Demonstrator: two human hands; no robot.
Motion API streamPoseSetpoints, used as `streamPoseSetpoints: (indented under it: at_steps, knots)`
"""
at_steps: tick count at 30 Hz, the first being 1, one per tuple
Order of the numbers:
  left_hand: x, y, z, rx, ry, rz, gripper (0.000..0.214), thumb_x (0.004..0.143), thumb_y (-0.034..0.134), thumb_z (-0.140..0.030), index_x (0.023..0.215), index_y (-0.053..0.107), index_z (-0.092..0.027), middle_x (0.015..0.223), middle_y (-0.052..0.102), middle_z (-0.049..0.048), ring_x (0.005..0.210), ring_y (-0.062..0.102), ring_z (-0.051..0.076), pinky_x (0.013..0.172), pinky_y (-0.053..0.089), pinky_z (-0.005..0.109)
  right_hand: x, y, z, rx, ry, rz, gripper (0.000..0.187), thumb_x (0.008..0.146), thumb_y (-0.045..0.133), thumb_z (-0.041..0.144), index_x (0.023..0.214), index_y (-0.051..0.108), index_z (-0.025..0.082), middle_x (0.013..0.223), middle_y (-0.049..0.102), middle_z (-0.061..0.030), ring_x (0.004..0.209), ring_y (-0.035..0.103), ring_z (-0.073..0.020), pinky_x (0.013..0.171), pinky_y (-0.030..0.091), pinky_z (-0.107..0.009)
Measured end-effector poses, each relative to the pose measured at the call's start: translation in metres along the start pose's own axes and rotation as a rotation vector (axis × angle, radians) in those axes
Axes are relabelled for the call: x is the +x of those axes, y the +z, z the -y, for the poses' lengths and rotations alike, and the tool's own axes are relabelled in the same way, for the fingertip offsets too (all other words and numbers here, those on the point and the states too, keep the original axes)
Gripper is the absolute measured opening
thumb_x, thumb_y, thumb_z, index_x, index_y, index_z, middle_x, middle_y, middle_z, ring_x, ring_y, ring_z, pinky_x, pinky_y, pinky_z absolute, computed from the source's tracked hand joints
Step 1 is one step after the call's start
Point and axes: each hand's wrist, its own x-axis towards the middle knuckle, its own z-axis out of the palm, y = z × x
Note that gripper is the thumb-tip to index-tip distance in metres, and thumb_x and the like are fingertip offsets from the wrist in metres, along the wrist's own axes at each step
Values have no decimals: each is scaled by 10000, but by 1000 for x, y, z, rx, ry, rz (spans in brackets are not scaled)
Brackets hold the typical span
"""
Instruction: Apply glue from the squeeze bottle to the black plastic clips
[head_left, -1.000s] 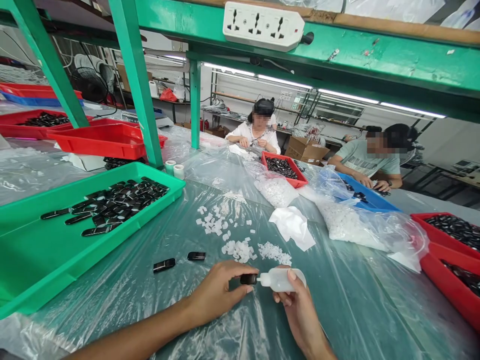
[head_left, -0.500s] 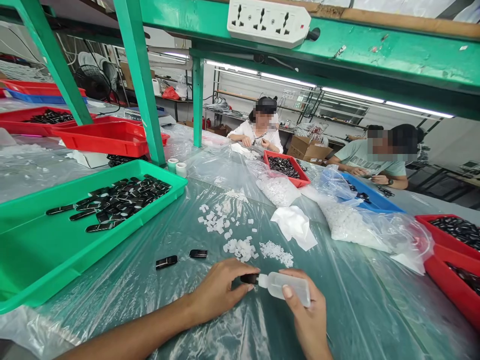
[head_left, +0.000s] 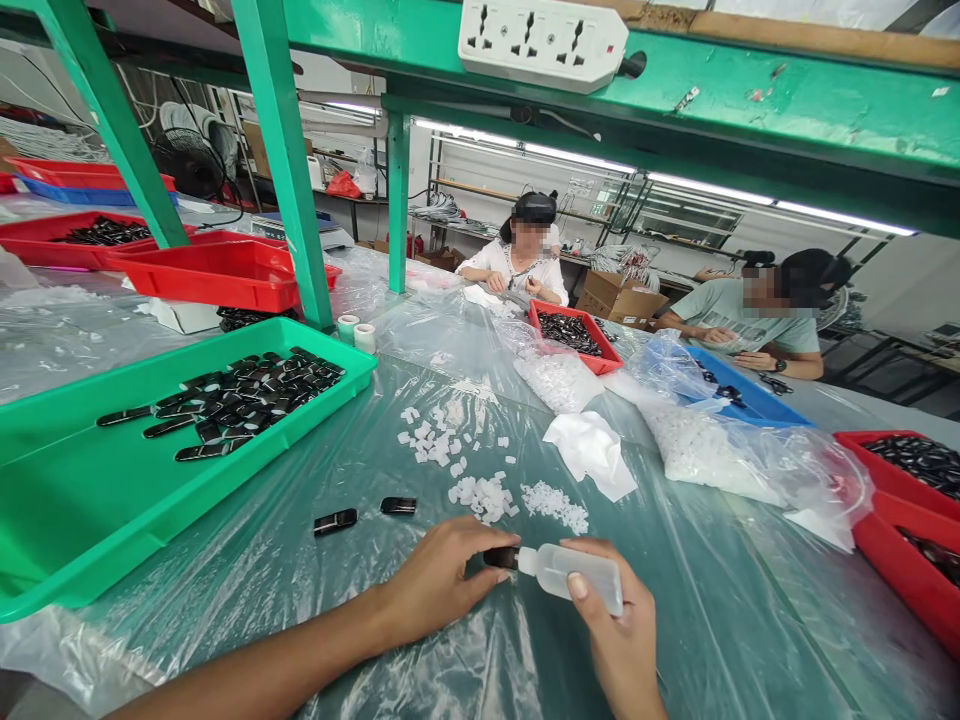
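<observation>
My left hand (head_left: 435,580) pinches a small black part (head_left: 501,557) low over the plastic-covered table. My right hand (head_left: 616,640) grips a small translucent squeeze bottle (head_left: 571,574), lying sideways with its nozzle against the black part. Two more black parts (head_left: 335,521) (head_left: 397,505) lie on the table left of my hands. Small white plastic pieces (head_left: 480,495) are scattered just beyond them.
A green tray (head_left: 90,500) with several black parts stands at the left. Red trays (head_left: 210,275) sit behind a green post (head_left: 289,170). Bags of white pieces (head_left: 705,450), a white cloth (head_left: 592,450) and red trays (head_left: 900,530) lie right. Two people work across the table.
My right hand has rolled over the top of the bottle and tilted it. The left hand stays pinched on the black part.
</observation>
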Motion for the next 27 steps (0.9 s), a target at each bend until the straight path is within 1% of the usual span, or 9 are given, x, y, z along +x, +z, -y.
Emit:
streamPoseSetpoints:
  at_steps: [8, 15, 18, 21, 24, 27]
  knots:
    - [2, -1, -2, 35, 54, -16, 235, 844, 558, -279, 1069, 626, -262, 946, 665, 24, 877, 569, 196, 750, 413, 253, -1, 1, 3, -51, -43, -28, 224, 707, 647, 391, 809, 653, 192, 715, 611, -34, 554, 553, -155, 465, 433, -225]
    - [1, -1, -2, 109, 100, -36, 221, 828, 582, -263, 1045, 620, -247, 937, 659, 26, 847, 579, 194, 709, 392, 248, -1, -1, 1, -59, -81, 15, 236, 686, 655, 402, 785, 671, 189, 701, 621, -46, 546, 565, -168, 443, 430, -233]
    - [1, -1, -2, 75, 76, -5, 153, 836, 563, -258, 965, 640, -229, 871, 657, 16, 748, 580, 162, 620, 378, 211, -2, 0, 4, -59, -76, 4, 246, 675, 660, 409, 780, 672, 187, 695, 621, -45, 547, 565, -170, 450, 434, -238]
    - [1, -1, -3, 9, 29, 25, 124, 828, 562, -279, 874, 644, -198, 772, 647, 7, 631, 548, 131, 536, 345, 188, -4, 5, 9, -36, -45, -51, 260, 660, 670, 425, 766, 667, 188, 687, 617, -39, 547, 553, -165, 460, 422, -236]
    - [1, -1, -4, -48, -7, 38, 168, 820, 556, -303, 908, 638, -185, 748, 639, 8, 588, 527, 119, 514, 337, 183, -6, 9, 14, -15, -8, -108, 272, 653, 673, 441, 760, 659, 191, 696, 616, -33, 563, 540, -161, 479, 408, -236]
    - [1, -2, -6, -122, -6, 58, 220, 850, 498, -291, 996, 631, -195, 829, 657, 22, 630, 555, 128, 526, 362, 181, -6, 8, 16, -13, 22, -122, 278, 655, 670, 445, 765, 654, 191, 700, 613, -30, 557, 524, -153, 476, 394, -232]
